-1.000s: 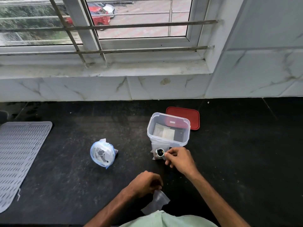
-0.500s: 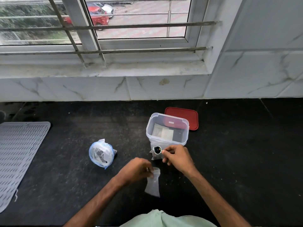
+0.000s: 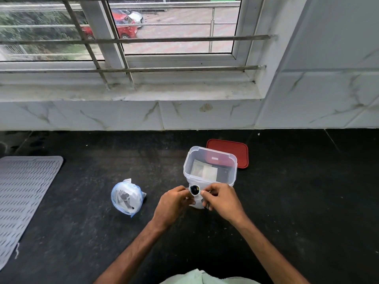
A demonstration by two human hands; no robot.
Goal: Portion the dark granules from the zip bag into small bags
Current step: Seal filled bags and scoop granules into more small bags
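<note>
**Operator:** How far along am I?

**Spotter:** Partway, I'd judge. Your left hand (image 3: 174, 201) and right hand (image 3: 222, 201) each pinch the round mouth of the small bag (image 3: 196, 203), which is upright just in front of the clear tub (image 3: 234, 169). Something dark sits inside it, probably granules, though it's too small to be sure.

**Operator:** And the supply?

**Spotter:** The zip bag (image 3: 127, 198) lies to your left, apart from both hands. Its mouth gapes and there are dark bits inside. Farther back, the tub holds a few flat packets — perhaps finished ones — and the red lid (image 3: 227, 153) lies behind it. This bag needs closing, and there are likely more portions to fill.
</note>
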